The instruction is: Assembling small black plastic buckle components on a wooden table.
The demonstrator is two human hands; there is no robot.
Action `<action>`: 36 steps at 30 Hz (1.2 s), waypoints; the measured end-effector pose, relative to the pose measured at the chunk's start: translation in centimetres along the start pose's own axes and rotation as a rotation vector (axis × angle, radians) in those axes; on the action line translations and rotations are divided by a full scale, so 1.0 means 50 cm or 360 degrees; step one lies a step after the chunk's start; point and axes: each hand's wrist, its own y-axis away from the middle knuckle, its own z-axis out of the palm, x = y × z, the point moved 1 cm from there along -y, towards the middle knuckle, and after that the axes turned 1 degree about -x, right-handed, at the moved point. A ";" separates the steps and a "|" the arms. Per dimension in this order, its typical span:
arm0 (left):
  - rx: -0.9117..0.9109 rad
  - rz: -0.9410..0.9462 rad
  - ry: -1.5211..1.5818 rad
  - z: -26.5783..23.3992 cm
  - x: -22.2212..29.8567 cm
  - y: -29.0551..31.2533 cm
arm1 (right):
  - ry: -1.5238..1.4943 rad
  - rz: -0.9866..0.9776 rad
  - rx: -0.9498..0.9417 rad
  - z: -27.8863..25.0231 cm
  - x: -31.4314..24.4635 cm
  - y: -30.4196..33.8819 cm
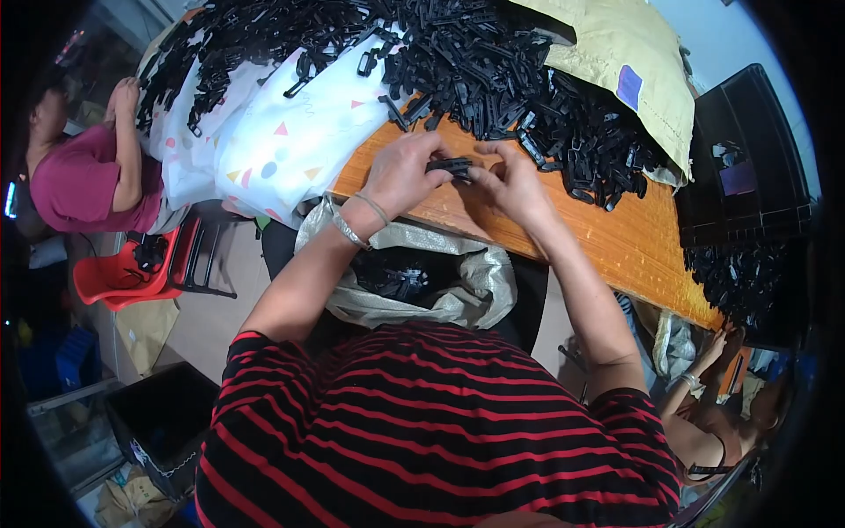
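A small, long black plastic part (452, 166) is held between my two hands, just above the near edge of the wooden table (607, 238). My left hand (403, 174) pinches its left end between thumb and fingers. At its right end, my right hand (518, 187) has thumb and fingertips closed round it, partly hiding that end. Beyond my fingers spreads a big heap of similar black plastic parts (475, 66). In front of my body, below the table edge, an open woven sack (480, 286) has black parts inside.
A white patterned sheet (264, 145) covers the table's left side. A yellowish sack (629, 53) lies over the heap at far right, near a black crate (748, 158). At left, a person sits behind a red chair (128, 277). Another person is at lower right. A black bin (163, 422) stands lower left.
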 end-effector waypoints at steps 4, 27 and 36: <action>-0.0047 0.0036 0.0198 0.013 0.020 -0.023 | -0.0252 -0.0202 -0.0071 -0.009 0.002 -0.011; -0.0208 -0.0571 -0.0073 0.032 -0.015 -0.049 | -0.0136 0.0265 -0.0180 -0.005 0.020 -0.056; -0.0218 -0.0463 0.0254 -0.034 -0.004 0.035 | 0.0108 -0.0087 -0.0257 -0.008 0.053 0.016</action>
